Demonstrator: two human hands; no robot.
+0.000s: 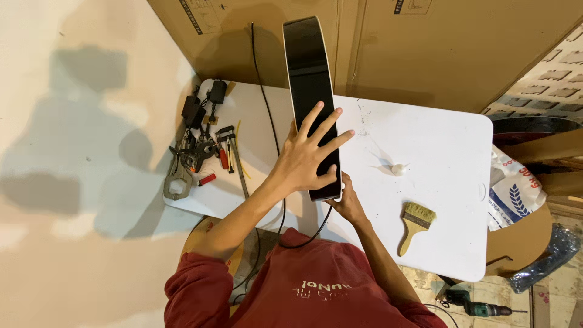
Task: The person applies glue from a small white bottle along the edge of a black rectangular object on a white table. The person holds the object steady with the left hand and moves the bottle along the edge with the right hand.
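Tools [197, 149] piled at table's [449, 152] 9 o'clock edge, could get knocked off. Left hand [310, 152] splayed flat on the black panel [310, 79], standing on edge mid-table, pressing not gripping. Right hand [349, 203] at its near end, grip unclear. Panel looks tippy; cable [264, 91] beside could snag. Brush [415, 226] at 4 o'clock.
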